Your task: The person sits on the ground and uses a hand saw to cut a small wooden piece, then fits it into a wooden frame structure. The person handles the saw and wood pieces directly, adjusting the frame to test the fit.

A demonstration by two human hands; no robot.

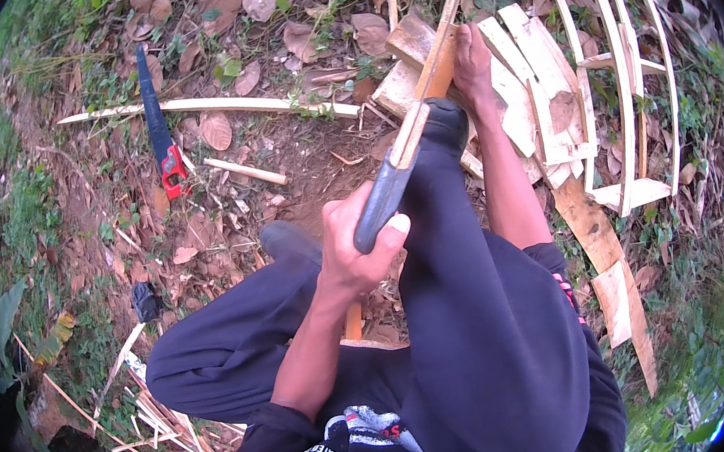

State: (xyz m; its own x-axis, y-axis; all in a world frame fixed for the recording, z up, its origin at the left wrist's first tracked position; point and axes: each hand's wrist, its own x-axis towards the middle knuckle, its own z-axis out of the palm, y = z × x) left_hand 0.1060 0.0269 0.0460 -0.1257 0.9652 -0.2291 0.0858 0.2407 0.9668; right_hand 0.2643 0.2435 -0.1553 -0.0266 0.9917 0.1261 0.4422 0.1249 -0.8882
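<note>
My left hand [353,243] is closed round a long dark grey handle [383,195], thumb laid along it. A narrow pale wooden length [410,135] continues from its upper end; whether it belongs to the tool cannot be told. Further up, my right hand [473,69] grips a long wooden strip [452,5] at an orange-brown part [438,68]. The strip slants up to the right, out of view. Below it rests my dark shoe [444,125], beside a thick wooden block [401,89]. The right fingertips are partly hidden behind the wood.
A handsaw [159,124] with a red handle lies at the left, across a long thin wooden strip [234,104]. Pale boards [532,76] and a slatted curved wooden frame [624,75] stand at the right. Thin offcuts [175,422] lie at lower left among dry leaves.
</note>
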